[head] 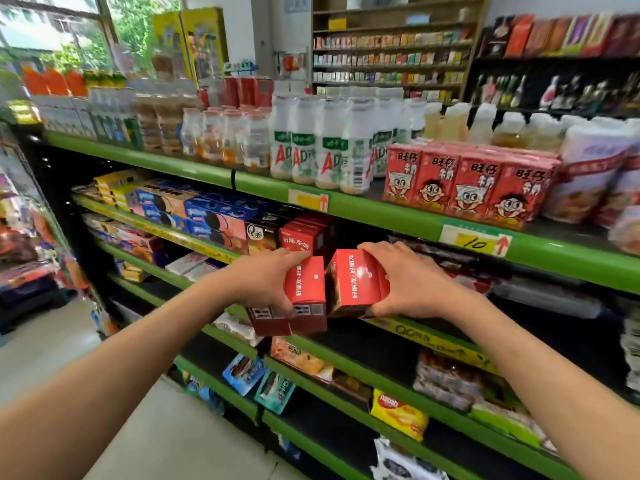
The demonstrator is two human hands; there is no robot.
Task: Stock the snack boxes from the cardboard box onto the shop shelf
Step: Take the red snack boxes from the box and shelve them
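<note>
Though blurred, shelf labels (unreadable)

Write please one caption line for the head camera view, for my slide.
Left hand and right hand each carry red snack boxes toward the matching red boxes on the green shelf.

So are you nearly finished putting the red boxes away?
Some matching red boxes already sit on the second shelf. The left hand and right hand each hold more red snack boxes in front of it. The cardboard box is out of view, so what's left is unclear.
</note>
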